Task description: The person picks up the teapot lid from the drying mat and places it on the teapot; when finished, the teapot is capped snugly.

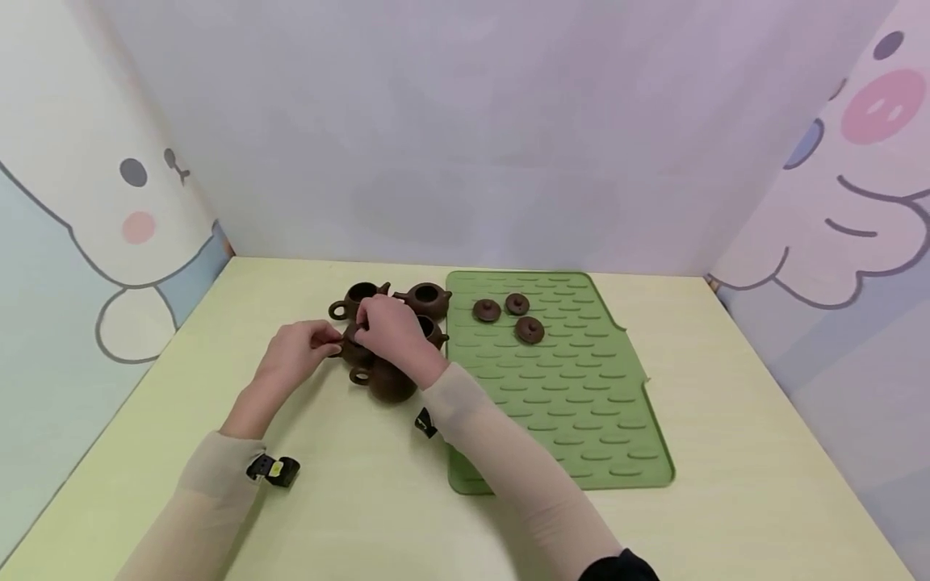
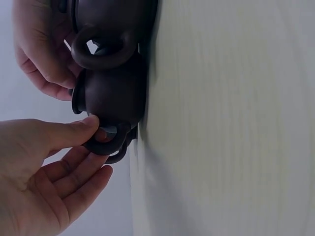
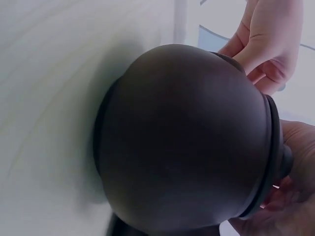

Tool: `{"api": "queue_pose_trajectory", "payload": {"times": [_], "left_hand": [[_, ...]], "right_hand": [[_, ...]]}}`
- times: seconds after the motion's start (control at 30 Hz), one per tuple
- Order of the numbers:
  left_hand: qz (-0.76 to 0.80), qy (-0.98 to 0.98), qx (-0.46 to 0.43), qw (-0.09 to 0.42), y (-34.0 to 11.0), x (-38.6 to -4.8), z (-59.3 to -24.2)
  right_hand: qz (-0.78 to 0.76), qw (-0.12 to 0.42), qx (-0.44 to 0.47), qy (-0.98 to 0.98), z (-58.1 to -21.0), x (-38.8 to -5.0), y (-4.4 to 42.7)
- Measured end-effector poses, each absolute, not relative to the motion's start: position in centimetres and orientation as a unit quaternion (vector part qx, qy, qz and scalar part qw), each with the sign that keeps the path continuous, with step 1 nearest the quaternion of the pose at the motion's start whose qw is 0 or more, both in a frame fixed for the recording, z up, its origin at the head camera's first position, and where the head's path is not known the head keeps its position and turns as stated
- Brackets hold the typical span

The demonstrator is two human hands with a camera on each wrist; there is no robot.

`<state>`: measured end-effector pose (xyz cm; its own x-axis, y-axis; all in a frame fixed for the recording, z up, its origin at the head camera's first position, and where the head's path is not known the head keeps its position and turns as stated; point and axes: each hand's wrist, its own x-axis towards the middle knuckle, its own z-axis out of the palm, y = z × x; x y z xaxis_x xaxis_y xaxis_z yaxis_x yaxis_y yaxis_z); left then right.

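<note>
"Plain far wall (image 1: 465,161), cartoon animals on the side walls, pale table (image 1: 734,420). What's the left hand (image 1: 291,357) holding?"

"The handle of a teapot (image 1: 354,353), pinched between thumb and fingers. That pot stands on the table, at the left of a tight cluster."

"And the right hand (image 1: 395,329)?"

"Its fingers are bent down at the top of the same pot. From here I can't tell whether they grip anything; the hand covers it."

"What's packed around them?"

"Just nearer, the near pot (image 1: 392,386), with its lid on, handle to the left. On the far side, two open ones: the far-left pot (image 1: 353,308) and the far-right pot (image 1: 430,307). Another open one, the right pot (image 1: 434,332), is half hidden behind the right hand."

"Farther right?"

"A green mat (image 1: 581,403), with three lids (image 1: 529,330) near one another on its far left part."
</note>
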<state>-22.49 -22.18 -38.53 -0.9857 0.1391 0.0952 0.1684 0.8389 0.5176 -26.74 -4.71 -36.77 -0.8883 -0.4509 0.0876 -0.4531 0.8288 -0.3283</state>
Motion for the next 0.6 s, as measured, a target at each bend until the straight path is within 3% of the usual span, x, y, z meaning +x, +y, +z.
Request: {"api": "queue_pose_trajectory", "payload": {"times": [0.6], "left_hand": [[-0.267, -0.959, -0.091, 0.021, -22.24, -22.84, -38.51]], "right_hand": [[0.231, 0.011, 0.209, -0.95, -37.48, -26.9, -4.23]]}}
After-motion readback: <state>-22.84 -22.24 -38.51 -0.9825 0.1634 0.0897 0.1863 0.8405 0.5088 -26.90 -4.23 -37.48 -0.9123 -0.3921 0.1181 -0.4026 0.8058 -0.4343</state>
